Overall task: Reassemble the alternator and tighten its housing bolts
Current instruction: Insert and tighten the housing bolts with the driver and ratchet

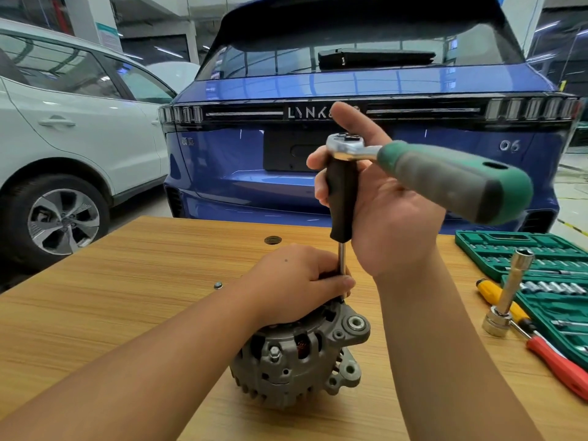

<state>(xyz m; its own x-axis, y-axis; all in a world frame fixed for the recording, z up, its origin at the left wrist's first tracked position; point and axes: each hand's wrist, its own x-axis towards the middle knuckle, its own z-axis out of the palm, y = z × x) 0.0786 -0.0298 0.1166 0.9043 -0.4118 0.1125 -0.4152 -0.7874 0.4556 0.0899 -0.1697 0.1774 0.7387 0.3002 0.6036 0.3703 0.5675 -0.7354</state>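
Note:
A grey cast alternator [299, 354] stands on the wooden table [127, 297] near its front middle. My left hand [296, 281] rests on top of it, fingers curled round the thin steel shaft [342, 265] of a black-handled driver [342, 198] that stands upright on the housing edge. My right hand [381, 211] grips the black handle from behind. A ratchet [346, 144] sits on the driver's top, its green and grey handle [455, 183] pointing right toward me. One housing bolt [275, 352] shows on the near side.
A green socket set case [541, 265] lies open at the right, with a long socket [512, 294], a yellow screwdriver [496, 297] and a red-handled tool [560, 364] beside it. A small loose bolt [218, 285] lies left of the alternator. A blue car [350, 90] stands behind the table.

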